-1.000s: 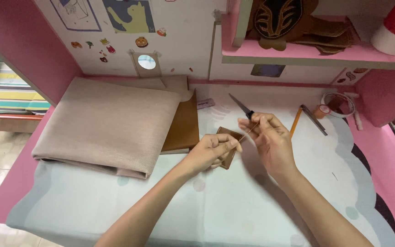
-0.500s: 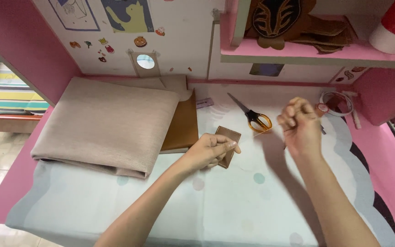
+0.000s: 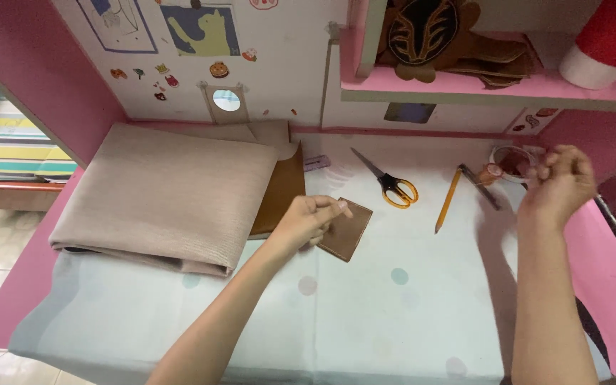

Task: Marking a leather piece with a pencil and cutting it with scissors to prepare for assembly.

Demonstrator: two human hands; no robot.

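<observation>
Seen from above: a pale desk mat [image 3: 365,314] with faint dots, set in a pink desk.

Left hand [image 3: 308,221] near the middle, fingers curled loosely, fingertips pressing on a small brown leather rectangle [image 3: 351,232] lying flat on the mat. Just left of it, a larger tan leather sheet [image 3: 283,189], partly tucked under a big folded beige fabric [image 3: 165,196] filling the left side.

Right hand [image 3: 561,185] raised at the far right, fingers bunched together, pinching nothing visible, close to a small round container [image 3: 511,160] with a reddish inside.

Between the hands: scissors [image 3: 386,182] with orange handles, blades shut, pointing up-left; beside them a yellow pencil [image 3: 448,199], tip toward the viewer; then a dark slim tool [image 3: 480,187].

On the white back wall: a yellow-and-blue picture [image 3: 197,28], small round and coloured stickers [image 3: 219,69], a little arched mirror [image 3: 227,101]. On the pink shelf [image 3: 465,89], stacked brown leather shapes [image 3: 458,39] and a red-and-white cylinder [image 3: 607,43].
</observation>
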